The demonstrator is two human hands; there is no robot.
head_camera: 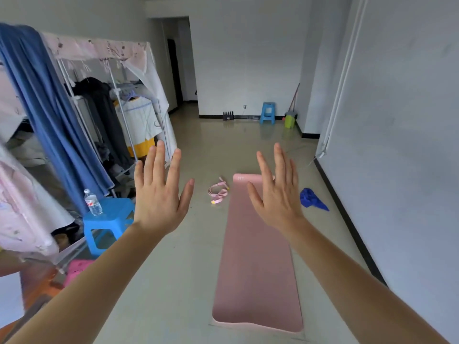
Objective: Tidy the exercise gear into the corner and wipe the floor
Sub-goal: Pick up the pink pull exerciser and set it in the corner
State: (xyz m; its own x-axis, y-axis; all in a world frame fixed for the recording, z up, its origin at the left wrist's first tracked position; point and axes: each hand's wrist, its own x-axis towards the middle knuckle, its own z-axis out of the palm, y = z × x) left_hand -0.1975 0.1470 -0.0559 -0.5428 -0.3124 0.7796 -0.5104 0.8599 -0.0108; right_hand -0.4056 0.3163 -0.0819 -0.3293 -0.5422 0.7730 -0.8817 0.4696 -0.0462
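A pink exercise mat (pixel 255 269) lies unrolled flat on the floor, running away from me. Beside its far left corner sits a coiled pink strap or skipping rope (pixel 218 192). A crumpled blue cloth (pixel 311 198) lies on the floor to the mat's right, near the wall. A set of small black dumbbells (pixel 228 116) stands against the far wall. My left hand (pixel 159 194) and my right hand (pixel 278 192) are raised in front of me, backs toward the camera, fingers straight and spread, holding nothing. My right hand covers part of the mat's far end.
A blue plastic stool (pixel 109 219) with a water bottle (pixel 93 202) stands at the left beside a fabric wardrobe (pixel 119 112) full of clothes. Another blue stool (pixel 267 112), a green bin (pixel 289 120) and a broom stand by the far wall. A wall (pixel 397 145) runs along the right.
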